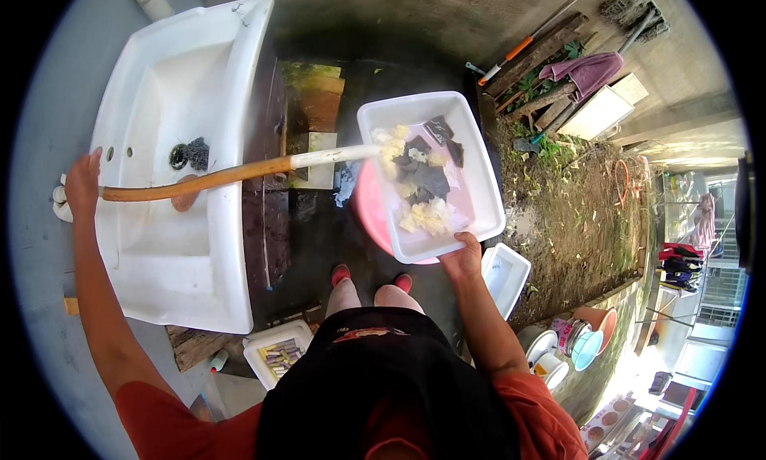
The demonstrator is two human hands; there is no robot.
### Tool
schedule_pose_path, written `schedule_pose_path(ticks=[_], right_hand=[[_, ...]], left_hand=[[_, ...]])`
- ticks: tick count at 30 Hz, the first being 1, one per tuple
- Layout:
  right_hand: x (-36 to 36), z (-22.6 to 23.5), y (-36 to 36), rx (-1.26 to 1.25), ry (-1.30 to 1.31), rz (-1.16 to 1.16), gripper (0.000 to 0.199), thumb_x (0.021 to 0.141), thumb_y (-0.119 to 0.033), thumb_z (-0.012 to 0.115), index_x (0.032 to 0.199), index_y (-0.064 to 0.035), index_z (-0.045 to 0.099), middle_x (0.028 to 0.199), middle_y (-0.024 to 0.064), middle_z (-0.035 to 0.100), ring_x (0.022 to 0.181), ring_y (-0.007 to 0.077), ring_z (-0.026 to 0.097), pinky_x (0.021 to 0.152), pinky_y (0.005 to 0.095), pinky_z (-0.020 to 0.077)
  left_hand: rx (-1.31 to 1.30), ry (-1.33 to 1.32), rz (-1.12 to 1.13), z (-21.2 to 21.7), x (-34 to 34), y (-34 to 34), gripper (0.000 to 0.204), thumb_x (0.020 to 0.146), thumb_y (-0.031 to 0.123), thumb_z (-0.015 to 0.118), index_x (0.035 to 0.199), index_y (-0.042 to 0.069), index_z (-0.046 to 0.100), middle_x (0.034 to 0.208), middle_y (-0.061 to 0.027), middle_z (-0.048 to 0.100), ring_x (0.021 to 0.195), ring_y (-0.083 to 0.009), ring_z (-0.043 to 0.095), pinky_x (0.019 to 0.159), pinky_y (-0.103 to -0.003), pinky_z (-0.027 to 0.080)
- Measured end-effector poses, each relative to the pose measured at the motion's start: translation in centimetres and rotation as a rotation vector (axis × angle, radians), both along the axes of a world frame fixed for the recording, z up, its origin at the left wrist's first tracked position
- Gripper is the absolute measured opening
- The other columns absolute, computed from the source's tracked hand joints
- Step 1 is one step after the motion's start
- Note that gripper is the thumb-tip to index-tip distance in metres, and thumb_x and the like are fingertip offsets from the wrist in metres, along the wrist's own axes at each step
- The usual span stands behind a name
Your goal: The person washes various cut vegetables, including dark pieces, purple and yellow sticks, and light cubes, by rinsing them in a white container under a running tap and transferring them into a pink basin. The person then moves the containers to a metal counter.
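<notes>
Head view: right hand on a white rectangular plastic basin, left hand at a white wall tap.
The right hand is closed around the basin's near right rim, thumb on top; the left hand, at far left, has its fingers partly curled, its grip unclear. From there an orange-brown tubular hose crosses a white ceramic sink; a white stretch, hose or water I cannot tell, reaches the basin's left side. Inside lie dark grey, flat pieces and pale-yellow, ragged clumps. A pink round tub shows below, touching or apart unclear.
</notes>
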State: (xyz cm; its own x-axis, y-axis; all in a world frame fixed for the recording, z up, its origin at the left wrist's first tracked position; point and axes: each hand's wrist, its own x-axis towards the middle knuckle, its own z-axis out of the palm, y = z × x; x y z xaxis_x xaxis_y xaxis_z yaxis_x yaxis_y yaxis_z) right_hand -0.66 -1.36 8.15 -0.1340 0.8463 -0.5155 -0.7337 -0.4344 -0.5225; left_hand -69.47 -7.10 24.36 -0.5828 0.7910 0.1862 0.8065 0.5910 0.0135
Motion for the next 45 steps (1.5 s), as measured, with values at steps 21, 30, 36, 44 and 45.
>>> schedule_pose_path(ticks=[21,30,36,44,45], right_hand=[[5.6,0.1,4.8,0.117,-0.001,-0.194,0.074,0.063,-0.009,0.050,0.134,-0.0045,0.029,0.130,0.0192,0.040,0.121,0.0398,0.039,0.096,0.0597,0.0329],[5.8,-0.7,3.6,0.049,0.014,-0.259,0.072,0.065,-0.008,0.051,0.133,-0.0034,0.030,0.129,0.0183,0.040,0.121,0.0388,0.038,0.100,0.0558,0.0301],[5.2,-1.3,3.0,0.012,0.032,-0.285,0.073,0.064,-0.008,0.050,0.133,-0.0028,0.029,0.130,0.0196,0.038,0.121,0.0404,0.037,0.099,0.0597,0.0299],[5.2,-3.9,2.8,0.058,0.031,-0.282,0.078,0.061,-0.009,0.050,0.135,-0.0033,0.027,0.134,0.0214,0.036,0.123,0.0430,0.035,0.095,0.0661,0.0307],[5.2,-4.1,2.8,0.063,0.031,-0.286,0.078,0.061,-0.009,0.050,0.135,-0.0034,0.027,0.133,0.0212,0.036,0.122,0.0429,0.035,0.095,0.0660,0.0309]], left_hand=[[-0.034,0.076,0.413,-1.3,1.4,1.7,0.050,0.091,0.047,0.031,0.109,0.009,0.059,0.110,-0.0169,0.059,0.103,-0.0399,0.053,0.085,-0.048,0.042],[0.074,0.176,0.327,-2.8,-1.0,1.1,0.050,0.090,0.045,0.033,0.100,0.006,0.063,0.101,-0.0192,0.061,0.094,-0.0403,0.056,0.078,-0.048,0.044],[-0.047,0.164,0.410,-2.3,-0.5,1.7,0.049,0.090,0.046,0.030,0.112,0.013,0.059,0.111,-0.0127,0.059,0.102,-0.0363,0.054,0.085,-0.043,0.043],[0.018,0.166,0.381,-2.2,0.0,1.4,0.044,0.088,0.042,0.030,0.104,0.011,0.057,0.106,-0.0144,0.059,0.096,-0.0376,0.055,0.079,-0.044,0.042],[0.020,0.171,0.374,-2.2,0.2,1.5,0.043,0.088,0.042,0.029,0.103,0.011,0.056,0.106,-0.0148,0.059,0.096,-0.0377,0.055,0.078,-0.043,0.042]])
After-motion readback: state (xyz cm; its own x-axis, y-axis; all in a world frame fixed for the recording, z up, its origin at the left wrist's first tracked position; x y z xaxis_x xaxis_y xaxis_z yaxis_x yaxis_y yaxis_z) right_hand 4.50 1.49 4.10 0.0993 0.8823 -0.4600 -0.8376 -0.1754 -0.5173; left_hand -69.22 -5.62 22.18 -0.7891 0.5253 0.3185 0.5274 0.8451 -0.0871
